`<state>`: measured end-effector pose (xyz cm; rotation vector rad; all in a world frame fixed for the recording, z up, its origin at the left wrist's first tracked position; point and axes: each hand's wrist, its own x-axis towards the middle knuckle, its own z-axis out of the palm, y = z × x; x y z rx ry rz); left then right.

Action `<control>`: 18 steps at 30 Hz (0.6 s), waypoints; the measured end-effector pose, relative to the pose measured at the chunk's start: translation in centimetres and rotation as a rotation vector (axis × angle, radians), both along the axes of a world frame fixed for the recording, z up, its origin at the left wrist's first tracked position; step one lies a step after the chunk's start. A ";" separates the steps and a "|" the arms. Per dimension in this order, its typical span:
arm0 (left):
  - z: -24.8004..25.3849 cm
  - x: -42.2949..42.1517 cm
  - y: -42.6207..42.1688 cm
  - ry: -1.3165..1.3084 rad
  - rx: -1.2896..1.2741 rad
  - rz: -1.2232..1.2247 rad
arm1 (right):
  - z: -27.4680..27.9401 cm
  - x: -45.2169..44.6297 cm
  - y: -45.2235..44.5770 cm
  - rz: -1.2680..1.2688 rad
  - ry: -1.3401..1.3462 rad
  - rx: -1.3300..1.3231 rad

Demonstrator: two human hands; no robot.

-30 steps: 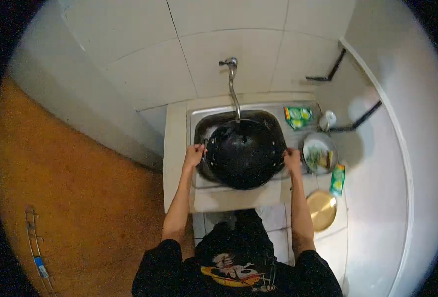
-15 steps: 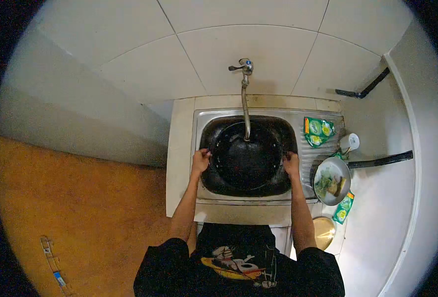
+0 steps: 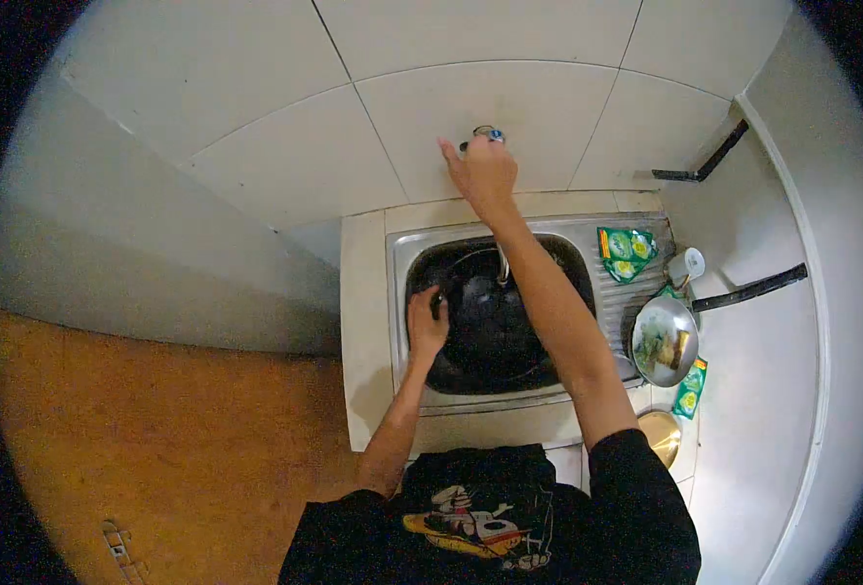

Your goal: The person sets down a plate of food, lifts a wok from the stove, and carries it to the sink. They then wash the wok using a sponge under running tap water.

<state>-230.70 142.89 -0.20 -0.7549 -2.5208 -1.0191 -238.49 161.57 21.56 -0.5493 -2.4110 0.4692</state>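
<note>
A black wok (image 3: 495,327) rests down in the steel sink (image 3: 399,341). My left hand (image 3: 428,324) is curled at the wok's left edge, on its side handle. My right hand (image 3: 485,174) is up at the wall faucet (image 3: 495,135), with its fingers over the tap and the thumb sticking out to the left. The faucet's spout comes down behind my right forearm, and its tip shows above the wok.
On the drainboard at the right lie a green packet (image 3: 627,252), a white cup (image 3: 686,264) and a metal bowl with scraps and a sponge (image 3: 665,341). Another green packet (image 3: 690,389) and a gold-coloured lid (image 3: 660,436) are nearer me. A black bracket (image 3: 749,289) juts from the wall.
My right hand has left the wok's right side and risen to the faucet. The wok has gone down into the sink, and my left hand stays at its left edge.
</note>
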 end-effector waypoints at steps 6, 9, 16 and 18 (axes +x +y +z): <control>4.3 2.3 1.2 -0.656 0.295 -0.208 | -2.1 -1.6 0.8 -0.097 0.047 -0.013; 3.4 2.7 2.4 -0.723 0.428 -0.263 | -1.4 0.1 1.8 -0.094 -0.127 -0.068; 2.4 3.5 7.6 -1.219 0.552 -0.247 | -3.6 1.3 7.6 -0.038 -0.125 -0.048; 1.2 3.6 8.9 -1.283 0.632 -0.234 | -4.4 1.1 8.8 -0.003 -0.147 -0.043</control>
